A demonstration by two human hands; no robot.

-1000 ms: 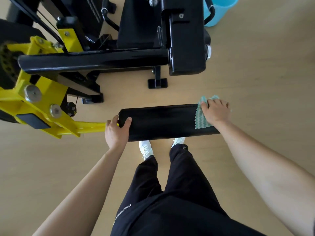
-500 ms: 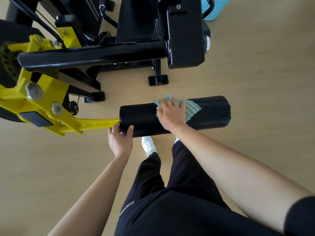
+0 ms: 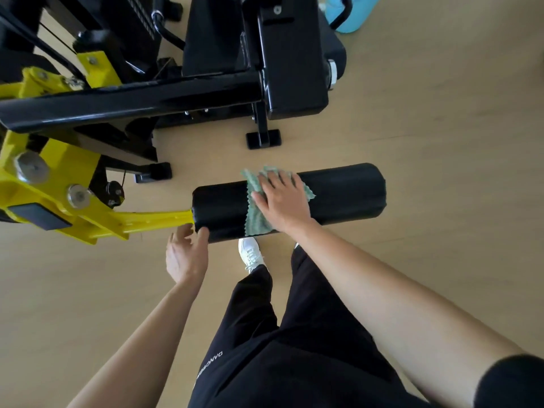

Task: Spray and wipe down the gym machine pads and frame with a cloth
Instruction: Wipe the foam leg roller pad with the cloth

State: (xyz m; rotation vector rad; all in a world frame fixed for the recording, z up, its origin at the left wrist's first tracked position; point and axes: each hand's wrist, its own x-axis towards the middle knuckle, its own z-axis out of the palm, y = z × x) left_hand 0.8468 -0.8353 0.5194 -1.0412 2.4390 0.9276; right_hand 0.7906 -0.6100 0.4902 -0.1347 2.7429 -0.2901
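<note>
Head view looks down past black trousers and a white shoe (image 3: 250, 254) to the left hand (image 3: 185, 254), fingers loose and slightly apart, thumb tip against the near end of the black roller pad (image 3: 347, 192), I'd guess to stop it turning under the wipe. Just beyond and to its right, the right hand (image 3: 284, 201) lies flat, fingers spread, pressing a green cloth (image 3: 254, 222) onto the pad's middle so the fabric drapes over the curve. The pad looks smooth, matte and cylindrical, with no smears I can make out. Left of the left hand a yellow arm (image 3: 153, 219) carries the pad. Beyond both hands stands the black frame (image 3: 132, 104), and a blue container (image 3: 353, 13) sits further off.
</note>
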